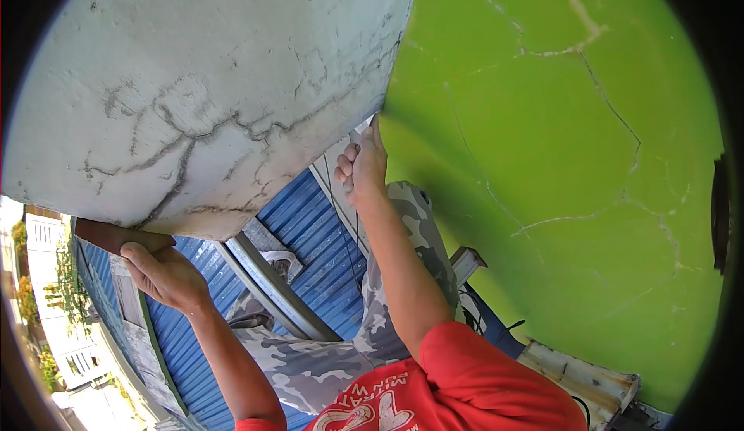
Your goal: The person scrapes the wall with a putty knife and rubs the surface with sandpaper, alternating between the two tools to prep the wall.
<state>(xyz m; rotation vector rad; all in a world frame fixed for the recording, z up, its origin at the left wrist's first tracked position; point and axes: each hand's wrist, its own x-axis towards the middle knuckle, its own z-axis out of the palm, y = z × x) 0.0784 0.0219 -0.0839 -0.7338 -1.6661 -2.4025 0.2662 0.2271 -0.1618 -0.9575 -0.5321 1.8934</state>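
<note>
My left hand (167, 276) grips a reddish-brown flat piece (116, 237), thumb on its face, and holds it against the lower edge of the cracked pale wall (256, 67). Dark branching cracks run across that wall. Higher and to the right, my right hand (364, 164) is raised to the corner where the pale wall meets the green wall (558, 121). Its index finger points up along the corner, and the other fingers are curled. Whether anything is between those fingers cannot be made out.
Below lie blue corrugated roof sheets (318, 253) with a curved grey metal rail (271, 284) across them. A rusty metal piece (581, 369) sits at the lower right. Buildings and plants show far below at the left. Thin cracks cross the green wall.
</note>
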